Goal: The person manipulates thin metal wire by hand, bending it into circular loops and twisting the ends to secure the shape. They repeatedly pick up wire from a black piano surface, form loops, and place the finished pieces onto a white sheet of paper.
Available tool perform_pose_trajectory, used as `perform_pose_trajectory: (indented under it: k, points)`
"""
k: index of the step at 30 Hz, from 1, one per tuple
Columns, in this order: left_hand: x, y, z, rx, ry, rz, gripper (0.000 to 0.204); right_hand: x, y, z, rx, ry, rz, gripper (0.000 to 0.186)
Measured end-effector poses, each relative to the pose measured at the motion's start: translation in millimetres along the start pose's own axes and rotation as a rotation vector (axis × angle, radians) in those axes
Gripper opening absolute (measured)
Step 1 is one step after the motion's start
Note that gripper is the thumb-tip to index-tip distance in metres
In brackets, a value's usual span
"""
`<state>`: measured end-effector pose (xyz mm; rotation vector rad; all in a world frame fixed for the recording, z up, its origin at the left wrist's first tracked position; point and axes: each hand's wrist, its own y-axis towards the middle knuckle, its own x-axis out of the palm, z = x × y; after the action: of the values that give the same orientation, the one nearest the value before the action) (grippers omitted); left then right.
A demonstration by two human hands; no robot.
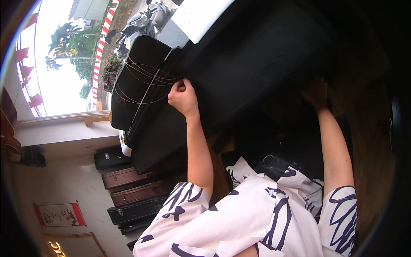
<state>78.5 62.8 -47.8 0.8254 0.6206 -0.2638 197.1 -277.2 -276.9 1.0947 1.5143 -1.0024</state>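
My left hand (184, 97) is closed in a pinch over the black surface (248, 64). Between its fingers runs a thin, copper-coloured wire (143, 72), which looks like an instrument string. It spreads leftward in wide loose loops across a raised black panel (143, 64) with a pale metal strip along its edge. Lower and to the right, my right hand (317, 93) reaches into deep shadow beside the far end of the black surface. Its fingers are too dark to make out, and so is anything they touch.
Black and brown instrument cases (128, 190) are stacked against the left wall. A white flat sheet or box (201, 17) lies at the top edge. Past the window stand a parked motorbike (147, 19) and a leafy plant (112, 66). A small scroll picture (60, 214) hangs lower left.
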Motion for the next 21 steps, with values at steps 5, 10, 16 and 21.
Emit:
perform_pose_trajectory:
  k: [5,10,16,21]
  points:
    - [10,4,-6,-0.072,-0.031,0.061,0.023,9,3,-2,0.042,-0.012,0.0,0.059]
    - [6,4,-13,-0.089,-0.048,0.089,0.027,0,13,-8,0.009,0.113,-0.099,0.06]
    - [1,8,-16,0.045,0.072,0.13,0.034,21,15,-2,-0.07,0.026,-0.002,0.075]
    - [12,15,-24,-0.225,0.048,0.14,0.03,44,23,-9,-0.172,-0.025,0.135,0.078]
